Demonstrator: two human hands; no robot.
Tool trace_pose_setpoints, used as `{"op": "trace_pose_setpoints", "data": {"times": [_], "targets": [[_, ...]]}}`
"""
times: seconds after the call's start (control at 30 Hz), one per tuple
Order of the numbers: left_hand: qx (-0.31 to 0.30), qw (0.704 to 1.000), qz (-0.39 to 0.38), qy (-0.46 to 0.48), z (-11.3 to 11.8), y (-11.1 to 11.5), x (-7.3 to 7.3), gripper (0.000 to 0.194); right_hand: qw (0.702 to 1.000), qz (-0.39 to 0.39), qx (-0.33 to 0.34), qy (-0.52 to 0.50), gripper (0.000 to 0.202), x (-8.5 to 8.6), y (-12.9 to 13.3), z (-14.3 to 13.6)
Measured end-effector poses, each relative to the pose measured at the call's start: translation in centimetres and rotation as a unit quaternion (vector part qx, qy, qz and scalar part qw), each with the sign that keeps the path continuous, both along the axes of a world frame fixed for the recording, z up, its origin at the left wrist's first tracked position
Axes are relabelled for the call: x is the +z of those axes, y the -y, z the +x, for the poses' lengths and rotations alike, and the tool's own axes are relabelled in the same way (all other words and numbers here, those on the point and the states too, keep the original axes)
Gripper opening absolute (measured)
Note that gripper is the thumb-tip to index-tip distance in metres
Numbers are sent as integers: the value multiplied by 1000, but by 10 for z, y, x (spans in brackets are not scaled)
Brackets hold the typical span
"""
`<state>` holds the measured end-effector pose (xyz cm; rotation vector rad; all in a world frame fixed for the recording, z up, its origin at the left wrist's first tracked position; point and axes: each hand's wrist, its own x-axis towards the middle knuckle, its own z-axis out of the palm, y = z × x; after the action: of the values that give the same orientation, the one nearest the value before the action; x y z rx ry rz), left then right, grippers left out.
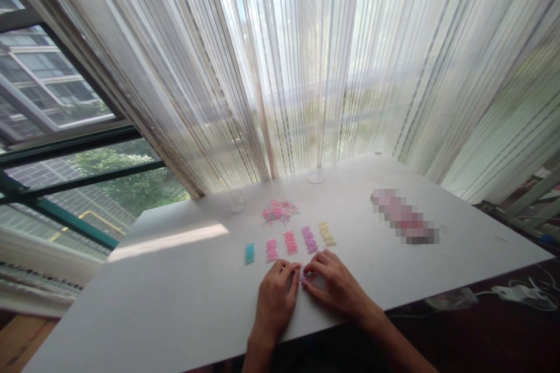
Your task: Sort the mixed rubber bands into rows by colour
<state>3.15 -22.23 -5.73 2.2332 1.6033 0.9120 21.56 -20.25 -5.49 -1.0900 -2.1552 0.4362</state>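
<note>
My left hand [276,291] and my right hand [335,282] meet near the table's front edge, fingertips close together. Between them lies a small pale lilac bundle of thin pieces [302,275], whose exact kind is too small to make out. Thumb and fingers of both hands are pinched at its two sides. Just beyond stands a row of neat little groups: turquoise [249,253], pink [272,250], coral pink [290,242], purple [309,239] and yellow [326,233]. Behind the row is a loose mixed heap of pink and bluish thin pieces [279,211].
The white table [175,303] reaches to a sheer striped curtain [306,70]. Toward the back are a clear round container [237,201] and a clear shallow dish [316,177]. A pixelated pinkish long object [405,217] lies at right. White cables [525,294] hang beyond the right edge.
</note>
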Motion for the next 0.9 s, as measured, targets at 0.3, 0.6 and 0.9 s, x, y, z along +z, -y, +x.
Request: {"op": "trace_pose_setpoints", "data": {"times": [0.3, 0.6, 0.9], "targets": [[-2, 1000, -8, 10, 0, 0, 2, 23, 1000, -17, -3, -10, 15, 1, 0, -1], [0, 1000, -2, -2, 0, 0, 2, 27, 999, -6, -28, -46, 15, -4, -3, 0], [5, 1000, -13, 5, 0, -1, 1, 22, 999, -13, -37, 1, 10, -3, -3, -2]]}}
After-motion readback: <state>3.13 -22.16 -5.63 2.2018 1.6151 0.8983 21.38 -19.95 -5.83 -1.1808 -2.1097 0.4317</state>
